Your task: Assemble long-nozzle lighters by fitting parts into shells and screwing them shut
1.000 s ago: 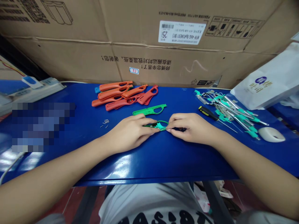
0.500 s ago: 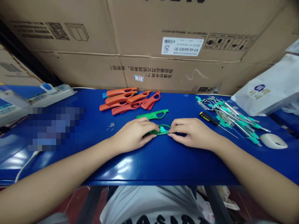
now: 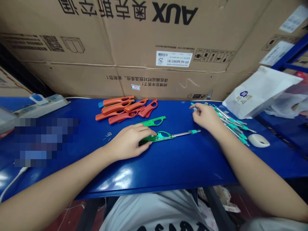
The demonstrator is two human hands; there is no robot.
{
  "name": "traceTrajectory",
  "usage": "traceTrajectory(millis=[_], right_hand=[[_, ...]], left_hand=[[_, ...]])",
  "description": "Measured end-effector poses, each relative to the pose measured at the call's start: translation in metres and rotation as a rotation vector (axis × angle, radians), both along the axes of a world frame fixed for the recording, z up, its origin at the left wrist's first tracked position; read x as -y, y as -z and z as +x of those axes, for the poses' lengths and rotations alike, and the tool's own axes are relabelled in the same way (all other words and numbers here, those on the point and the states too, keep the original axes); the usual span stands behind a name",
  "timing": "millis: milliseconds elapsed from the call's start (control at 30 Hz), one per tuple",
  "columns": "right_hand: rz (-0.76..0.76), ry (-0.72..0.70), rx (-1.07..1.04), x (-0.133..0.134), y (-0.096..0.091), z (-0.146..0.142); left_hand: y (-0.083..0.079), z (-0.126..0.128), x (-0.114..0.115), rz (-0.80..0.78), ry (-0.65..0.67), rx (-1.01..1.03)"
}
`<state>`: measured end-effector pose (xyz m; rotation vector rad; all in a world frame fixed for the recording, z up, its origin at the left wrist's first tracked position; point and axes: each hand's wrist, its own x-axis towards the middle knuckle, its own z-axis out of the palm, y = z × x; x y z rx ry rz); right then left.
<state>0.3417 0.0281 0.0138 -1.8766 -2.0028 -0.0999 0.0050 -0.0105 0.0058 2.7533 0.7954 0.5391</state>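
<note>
While the left hand pinches a lighter half-shell bearing its metal rod, the matching half lies unjoined, the right hand curled, its hold unclear.

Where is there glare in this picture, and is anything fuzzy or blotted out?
Head view: white glare on the blue table, near its front edge and at far left; head view: a blocky pixelated patch blots out part of the left side; head view: the cardboard box's smallest print is too soft to read.

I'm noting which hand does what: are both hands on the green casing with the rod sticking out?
No, the left hand holds the green casing, while the right hand is apart, near the metal rods.
</note>
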Motion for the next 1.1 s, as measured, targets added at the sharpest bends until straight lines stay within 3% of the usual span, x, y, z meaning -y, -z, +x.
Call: traceTrajectory(millis=[167, 433, 567, 667, 733, 833, 967, 1100], right_hand=[[-0.086, 0.271, 0.112, -0.021, 0.006, 0.026], [-0.154, 0.278, -0.03, -0.027, 0.006, 0.029], [-0.072, 0.129, -0.119, -0.02, 0.004, 0.013], [-0.1, -0.021, -0.249, -0.006, 0.003, -0.012], [-0.181, -0.23, -0.548, 0.009, 0.002, -0.033], [-0.319, -0.437, -0.802, 0.033, 0.001, -0.066], [-0.418, -0.562, -0.85, 0.055, -0.003, -0.098], [-0.508, -0.614, -0.836, 0.058, -0.006, -0.106]], left_hand=[[0.001, 0.0, -0.001, -0.01, 0.006, -0.011], [-0.001, 0.002, 0.0, -0.033, 0.042, 0.005], [0.001, 0.003, 0.001, -0.053, 0.029, 0.053], [0.006, 0.007, 0.003, -0.058, -0.025, 0.167], [0.01, 0.011, 0.005, -0.071, -0.084, 0.258], [0.013, 0.017, 0.009, -0.129, -0.153, 0.399], [0.008, 0.022, 0.015, -0.256, -0.115, 0.541], [0.003, 0.023, 0.018, -0.339, -0.122, 0.59]])
